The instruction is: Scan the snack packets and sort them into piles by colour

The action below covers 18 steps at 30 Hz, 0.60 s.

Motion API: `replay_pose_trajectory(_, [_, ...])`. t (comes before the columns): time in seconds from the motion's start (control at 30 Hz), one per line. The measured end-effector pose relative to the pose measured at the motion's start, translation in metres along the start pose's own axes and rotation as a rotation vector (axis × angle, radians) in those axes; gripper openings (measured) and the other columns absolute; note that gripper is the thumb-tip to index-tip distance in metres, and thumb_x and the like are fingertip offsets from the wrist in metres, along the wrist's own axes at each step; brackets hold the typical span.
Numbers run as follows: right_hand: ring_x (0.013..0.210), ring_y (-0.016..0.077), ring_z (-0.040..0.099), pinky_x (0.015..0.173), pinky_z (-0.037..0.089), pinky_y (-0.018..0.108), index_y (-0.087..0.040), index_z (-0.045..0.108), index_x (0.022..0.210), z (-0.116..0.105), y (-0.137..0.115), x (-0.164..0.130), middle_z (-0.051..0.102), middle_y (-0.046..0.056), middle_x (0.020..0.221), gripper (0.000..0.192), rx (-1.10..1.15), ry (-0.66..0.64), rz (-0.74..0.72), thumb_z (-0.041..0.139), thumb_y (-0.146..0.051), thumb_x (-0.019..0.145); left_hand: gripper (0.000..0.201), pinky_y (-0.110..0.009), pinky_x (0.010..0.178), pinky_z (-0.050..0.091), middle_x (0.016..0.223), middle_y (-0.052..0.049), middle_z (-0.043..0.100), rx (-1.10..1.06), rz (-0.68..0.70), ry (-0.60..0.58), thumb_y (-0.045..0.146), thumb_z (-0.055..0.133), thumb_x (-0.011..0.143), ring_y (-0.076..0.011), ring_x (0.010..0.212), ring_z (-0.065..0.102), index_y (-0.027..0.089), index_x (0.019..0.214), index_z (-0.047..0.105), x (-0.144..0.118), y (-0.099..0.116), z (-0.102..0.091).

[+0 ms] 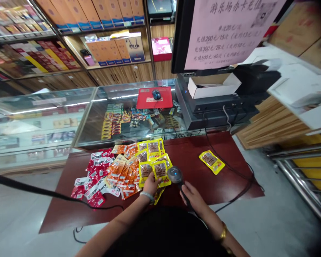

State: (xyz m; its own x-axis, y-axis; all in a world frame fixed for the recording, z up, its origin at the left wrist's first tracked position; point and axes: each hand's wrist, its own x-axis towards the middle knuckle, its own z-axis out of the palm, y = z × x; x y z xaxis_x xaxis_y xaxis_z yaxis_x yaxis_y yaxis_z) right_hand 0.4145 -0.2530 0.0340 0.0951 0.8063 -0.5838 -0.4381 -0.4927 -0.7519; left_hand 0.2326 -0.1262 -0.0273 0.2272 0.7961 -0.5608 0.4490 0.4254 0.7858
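Two hands at near edge of dark red counter. Left hand, fingers pinching yellow snack packet at near end of yellow pile. Right hand, fingers clenched around handle of barcode scanner, head just right of that packet. Orange packets and red packets spread left. Lone yellow packet lies apart, right. Glass showcase beyond counter.

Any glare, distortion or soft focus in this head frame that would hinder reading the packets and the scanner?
Head view: strong wide-angle bending curves the shelves and the glass counter, whose top carries bright streak reflections. The yellow packets and the scanner are evenly lit but their print is too small to read. The left hand and right hand show sharp, with no hard shadows.
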Motion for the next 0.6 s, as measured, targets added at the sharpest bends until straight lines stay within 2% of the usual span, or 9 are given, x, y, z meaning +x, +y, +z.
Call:
replay_pose_trajectory(0.2, [0.039, 0.0064, 0.034, 0.038, 0.027, 0.018, -0.018, 0.054, 0.103, 0.016, -0.006, 0.009, 0.043, -0.010, 0.052, 0.057, -0.075, -0.059, -0.059, 0.058, -0.068, 0.077, 0.025, -0.027, 0.076, 0.049, 0.087, -0.004, 0.071, 0.259, 0.017, 0.022, 0.026, 0.071, 0.073, -0.0195, 0.085, 0.066, 0.018, 0.093, 0.057, 0.002, -0.003, -0.009])
replay_pose_trajectory(0.33, [0.038, 0.0059, 0.033, 0.038, 0.027, 0.019, -0.017, 0.055, 0.098, 0.006, -0.004, 0.006, 0.043, -0.010, 0.051, 0.055, -0.098, -0.035, -0.065, 0.057, -0.068, 0.078, 0.025, -0.029, 0.074, 0.048, 0.084, -0.003, 0.065, 0.424, 0.028, 0.112, 0.026, 0.067, 0.073, -0.0179, 0.079, 0.064, 0.018, 0.091, 0.053, -0.001, -0.003, -0.015])
replay_pose_trajectory(0.4, [0.038, 0.0057, 0.033, 0.038, 0.027, 0.019, -0.018, 0.054, 0.099, -0.006, 0.002, 0.003, 0.043, -0.010, 0.051, 0.056, -0.065, 0.010, -0.049, 0.058, -0.069, 0.077, 0.029, -0.032, 0.078, 0.049, 0.091, -0.004, 0.063, 0.484, 0.100, 0.200, 0.029, 0.066, 0.073, -0.0196, 0.084, 0.063, 0.018, 0.095, 0.052, -0.003, -0.004, -0.021])
replay_pose_trajectory(0.5, [0.037, 0.0061, 0.033, 0.037, 0.027, 0.018, -0.019, 0.053, 0.102, -0.028, 0.014, -0.006, 0.042, -0.011, 0.049, 0.061, 0.015, 0.109, -0.002, 0.061, -0.071, 0.071, 0.034, -0.039, 0.086, 0.049, 0.102, -0.008, 0.060, 0.553, 0.292, 0.281, 0.031, 0.063, 0.075, -0.0237, 0.097, 0.061, 0.018, 0.104, 0.051, -0.001, -0.001, -0.022])
replay_pose_trajectory(0.6, [0.038, 0.0061, 0.036, 0.037, 0.027, 0.017, -0.020, 0.054, 0.098, -0.049, 0.019, -0.016, 0.044, -0.010, 0.049, 0.061, 0.083, 0.219, 0.028, 0.065, -0.071, 0.067, 0.029, -0.041, 0.090, 0.049, 0.101, -0.008, 0.058, 0.583, 0.484, 0.176, 0.028, 0.059, 0.079, -0.0238, 0.099, 0.060, 0.019, 0.105, 0.052, 0.010, 0.016, 0.000])
